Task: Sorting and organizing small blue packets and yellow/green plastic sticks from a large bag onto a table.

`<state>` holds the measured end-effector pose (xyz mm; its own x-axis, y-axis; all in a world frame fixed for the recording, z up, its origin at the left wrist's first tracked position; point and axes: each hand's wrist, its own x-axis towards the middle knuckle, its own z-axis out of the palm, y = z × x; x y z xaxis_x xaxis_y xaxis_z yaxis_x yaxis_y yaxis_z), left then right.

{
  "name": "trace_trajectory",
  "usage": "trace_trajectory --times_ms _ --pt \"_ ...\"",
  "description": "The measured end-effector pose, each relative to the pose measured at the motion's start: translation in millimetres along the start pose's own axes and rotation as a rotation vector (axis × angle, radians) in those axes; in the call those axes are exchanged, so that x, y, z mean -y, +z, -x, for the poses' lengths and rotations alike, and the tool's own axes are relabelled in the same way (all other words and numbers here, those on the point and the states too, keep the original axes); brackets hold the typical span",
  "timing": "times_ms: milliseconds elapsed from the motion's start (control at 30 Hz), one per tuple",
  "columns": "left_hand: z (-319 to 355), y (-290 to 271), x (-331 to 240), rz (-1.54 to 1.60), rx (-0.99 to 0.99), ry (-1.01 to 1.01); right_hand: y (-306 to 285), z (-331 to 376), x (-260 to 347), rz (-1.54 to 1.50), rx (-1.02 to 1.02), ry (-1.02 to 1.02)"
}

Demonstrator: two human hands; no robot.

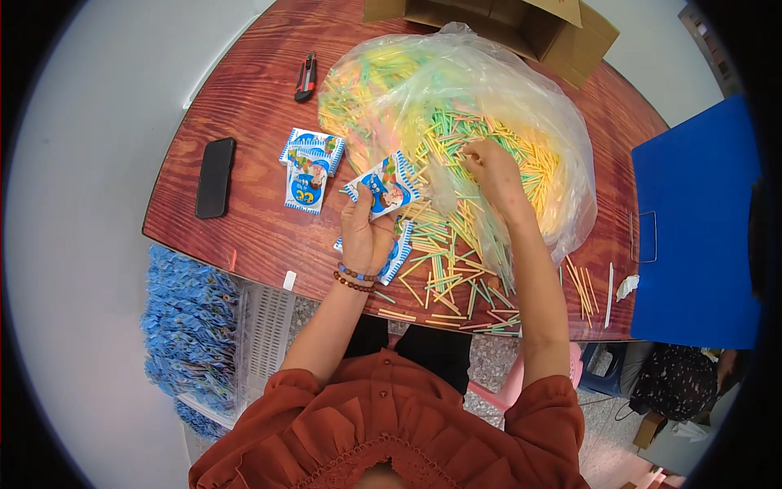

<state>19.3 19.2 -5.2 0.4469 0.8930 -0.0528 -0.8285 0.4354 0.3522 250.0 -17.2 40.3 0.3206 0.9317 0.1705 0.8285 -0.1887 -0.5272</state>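
My left hand (368,232) is closed on a small blue-and-white packet (389,184), tilted above the table. Under that hand lies another such packet (397,254), partly covered. Several more packets (308,181) sit in a small overlapping pile to its left. My right hand (497,173) reaches into the mouth of a large clear plastic bag (521,85) full of thin pastel sticks (536,167). Its fingers are pinched together over the sticks; whether they grip any is hidden. Loose sticks (444,261) have spilled from the bag toward the near table edge.
A box cutter (306,77) and a black phone (216,178) lie on the left of the wooden table (261,90). An open cardboard box (562,49) stands at the back, a blue panel-sided container (696,220) at the right. Blue packets (191,326) fill a white crate (267,322) below left.
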Motion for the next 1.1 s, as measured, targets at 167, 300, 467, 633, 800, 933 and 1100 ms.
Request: trace_trajectory --times_ms 167,300,467,633,800,933,1100 --pt "1.8 0.0 -2.9 -0.026 -0.054 0.001 30.1 -14.3 -17.1 0.327 -0.067 -0.121" --pt "2.0 -3.1 -5.0 -0.021 -0.029 0.008 16.0 -12.2 -7.0 0.196 -0.005 -0.067" --pt "1.3 1.9 -2.2 -0.009 -0.026 -0.015 -5.3 -0.4 -12.7 0.083 -0.349 -0.256" --pt "0.7 -9.1 -5.7 -0.056 0.025 0.038 -18.6 29.9 87.3 -1.01 -0.279 0.054" --pt "6.6 7.4 -8.5 0.007 0.014 0.027 1.0 39.3 123.4 -1.168 -0.297 -0.021" --pt "8.2 2.9 -14.5 -0.015 -0.026 -0.026 12.9 41.1 129.1 -1.052 -0.314 -0.029" --pt "8.1 3.5 -24.7 0.026 -0.017 0.071 24.0 37.5 133.9 -0.735 -0.296 -0.058"
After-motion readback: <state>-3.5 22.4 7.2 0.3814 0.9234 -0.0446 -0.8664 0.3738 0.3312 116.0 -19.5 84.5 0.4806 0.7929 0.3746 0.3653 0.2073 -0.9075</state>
